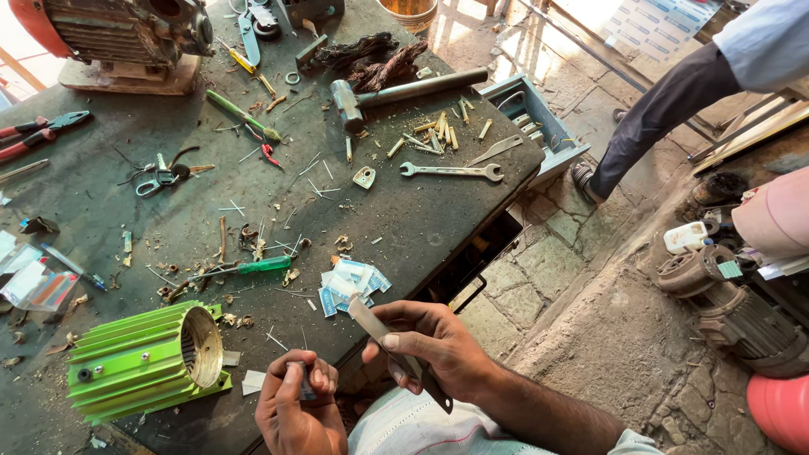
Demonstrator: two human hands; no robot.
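My right hand grips a flat metal blade with a dark handle, the blade pointing up-left over the edge of the dark workbench. My left hand is closed around a small grey piece, held close to my lap just left of the right hand. A green finned motor housing lies on its side at the bench's near left. Small blue-and-white paper scraps sit just beyond the blade tip.
On the bench lie a hammer, a spanner, a green-handled screwdriver, pliers, scattered screws and wire bits. A red motor stands at far left. Another person's leg stands at right near old motors.
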